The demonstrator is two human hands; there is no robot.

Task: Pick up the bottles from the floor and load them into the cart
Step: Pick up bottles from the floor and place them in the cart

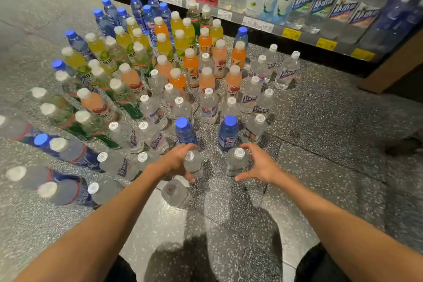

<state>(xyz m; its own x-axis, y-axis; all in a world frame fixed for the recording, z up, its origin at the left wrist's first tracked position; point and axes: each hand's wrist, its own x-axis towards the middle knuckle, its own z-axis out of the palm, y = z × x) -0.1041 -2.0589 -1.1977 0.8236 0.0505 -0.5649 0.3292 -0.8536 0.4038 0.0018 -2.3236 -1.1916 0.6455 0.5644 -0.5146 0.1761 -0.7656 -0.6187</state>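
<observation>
A large crowd of upright bottles (160, 71) covers the floor (320, 144) from 9 to 1 o'clock below the store shelf (251, 23); I see no cart. My left hand (176, 160) has its fingers curled around a clear bottle (193, 163), while my right hand (261, 165) is spread open beside another clear bottle (237, 160), not yet closed. I judge this the pick-up step: next, close the right, lift both.

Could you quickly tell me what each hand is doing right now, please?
Left hand: fingers curled round a clear bottle, gripping it.
Right hand: open, cupped beside another clear bottle, not yet gripping.
</observation>
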